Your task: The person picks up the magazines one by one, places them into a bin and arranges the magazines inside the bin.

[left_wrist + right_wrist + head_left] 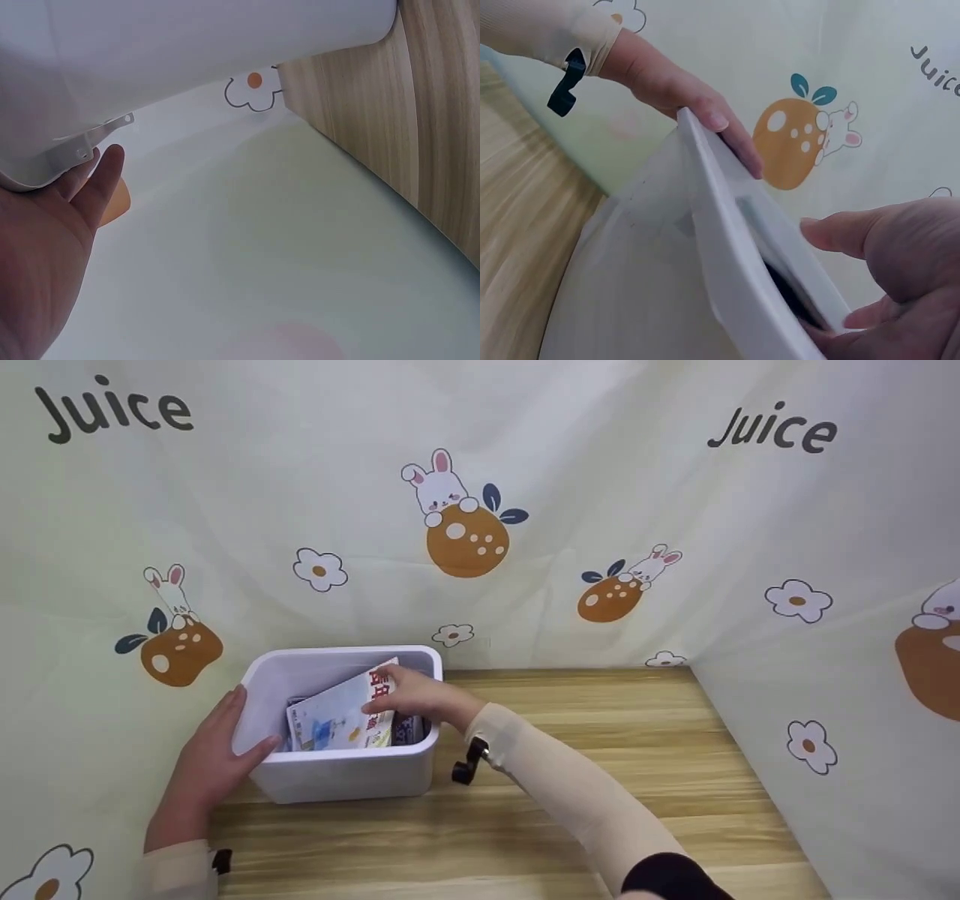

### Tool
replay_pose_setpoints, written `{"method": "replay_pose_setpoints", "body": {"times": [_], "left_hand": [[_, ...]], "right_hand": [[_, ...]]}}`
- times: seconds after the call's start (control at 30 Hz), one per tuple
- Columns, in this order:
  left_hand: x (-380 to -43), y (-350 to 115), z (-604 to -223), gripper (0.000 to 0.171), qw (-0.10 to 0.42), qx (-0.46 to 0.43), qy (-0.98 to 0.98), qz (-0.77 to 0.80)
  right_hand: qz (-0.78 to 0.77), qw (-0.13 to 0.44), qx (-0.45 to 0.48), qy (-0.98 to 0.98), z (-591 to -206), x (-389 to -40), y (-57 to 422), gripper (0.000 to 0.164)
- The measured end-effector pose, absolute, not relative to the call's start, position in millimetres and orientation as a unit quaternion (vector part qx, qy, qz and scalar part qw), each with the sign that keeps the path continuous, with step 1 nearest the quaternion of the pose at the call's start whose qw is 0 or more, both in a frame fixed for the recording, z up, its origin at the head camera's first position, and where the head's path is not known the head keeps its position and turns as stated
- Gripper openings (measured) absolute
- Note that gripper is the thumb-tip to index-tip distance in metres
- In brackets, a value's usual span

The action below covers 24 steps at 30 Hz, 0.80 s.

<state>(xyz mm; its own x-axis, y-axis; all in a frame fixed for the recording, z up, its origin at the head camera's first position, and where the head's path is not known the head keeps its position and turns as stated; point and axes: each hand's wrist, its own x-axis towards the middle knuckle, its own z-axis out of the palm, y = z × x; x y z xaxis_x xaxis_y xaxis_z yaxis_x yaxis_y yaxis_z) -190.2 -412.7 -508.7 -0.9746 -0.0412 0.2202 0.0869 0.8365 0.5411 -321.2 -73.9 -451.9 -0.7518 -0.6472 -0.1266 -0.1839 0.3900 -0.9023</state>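
A white plastic bin point(341, 776) stands on the wooden surface. Inside it leans a magazine point(330, 720) with a pale blue cover and red characters, its upper right corner raised. Dark items point(405, 731) show beside the magazine, partly covered. At the bin's left front corner, my left hand point(214, 750) holds the rim, thumb over the edge and fingers along the side. My right hand point(420, 694) reaches over the bin's right rim, thumb and fingers spread over the magazine's upper right part. In the right wrist view, the thumb point(836, 232) stands apart from the fingers.
The bin is close to the back wall cloth point(525, 607), printed with bunnies, oranges and flowers. Wood-grain surface point(600, 750) extends right of the bin and in front of it. More printed cloth point(862, 675) hangs on the right side.
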Motion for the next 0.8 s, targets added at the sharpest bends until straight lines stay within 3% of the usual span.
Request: {"method": "replay_pose_setpoints", "body": {"times": [0.2, 0.4, 0.57, 0.8], "left_hand": [[-189.9, -412.3, -509.9, 0.112, 0.109, -0.012, -0.951, -0.291], [-188.8, -411.0, -510.6, 0.113, 0.105, -0.011, -0.951, -0.291], [-190.5, -407.9, -509.5, 0.114, 0.103, -0.013, -0.951, -0.291], [-192.1, -411.7, -501.6, 0.114, 0.079, -0.015, -0.961, -0.266]], "right_hand": [[-0.419, 0.276, -0.287, 0.816, -434.9, -312.4, -59.2, 0.073], [-0.413, 0.277, -0.289, 0.818, -420.6, -303.4, -37.5, 0.076], [-0.429, 0.230, -0.302, 0.820, -421.2, -301.8, -10.7, 0.071], [-0.488, 0.120, -0.299, 0.811, -443.8, -304.4, 30.8, 0.052]]}}
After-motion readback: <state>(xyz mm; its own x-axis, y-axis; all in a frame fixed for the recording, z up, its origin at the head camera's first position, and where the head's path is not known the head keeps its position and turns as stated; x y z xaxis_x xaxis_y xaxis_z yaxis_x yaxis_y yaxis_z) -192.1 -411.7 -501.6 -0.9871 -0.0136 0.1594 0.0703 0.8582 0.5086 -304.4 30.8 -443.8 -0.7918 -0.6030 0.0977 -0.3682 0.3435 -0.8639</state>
